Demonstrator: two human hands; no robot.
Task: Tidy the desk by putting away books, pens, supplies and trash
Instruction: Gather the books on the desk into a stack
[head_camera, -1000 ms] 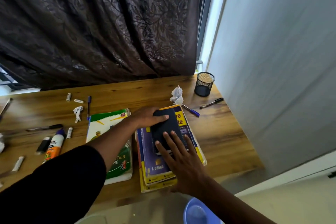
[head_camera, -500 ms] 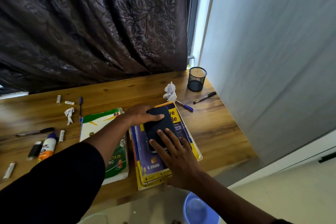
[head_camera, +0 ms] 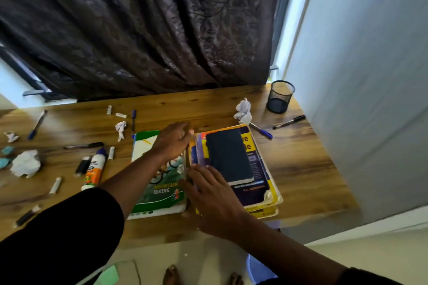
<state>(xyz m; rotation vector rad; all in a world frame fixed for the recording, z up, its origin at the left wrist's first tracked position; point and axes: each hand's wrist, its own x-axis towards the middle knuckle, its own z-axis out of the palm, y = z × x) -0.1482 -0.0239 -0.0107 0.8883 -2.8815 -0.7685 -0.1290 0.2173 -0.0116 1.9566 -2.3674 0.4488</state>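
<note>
A stack of yellow and purple books (head_camera: 261,169) lies near the desk's front edge, with a small dark blue book (head_camera: 229,155) on top. A green "Mountain Hiking" book (head_camera: 162,192) lies just left of it. My left hand (head_camera: 172,143) rests over the green book, its fingers curled against the stack's far left corner. My right hand (head_camera: 213,199) lies flat with fingers spread on the stack's near left edge. A black mesh pen cup (head_camera: 279,97) stands at the far right corner.
On the wooden desk (head_camera: 301,169) lie crumpled paper (head_camera: 244,111), a blue pen (head_camera: 261,132) and a black pen (head_camera: 289,121) at right. At left are a glue bottle (head_camera: 95,169), a black marker (head_camera: 84,145), another paper ball (head_camera: 25,163) and several chalk stubs. A blue bin (head_camera: 257,271) sits below.
Both hands have left the dark blue book and slid left to the stack's left edge. The camera view has shifted, showing more of the desk's left side.
</note>
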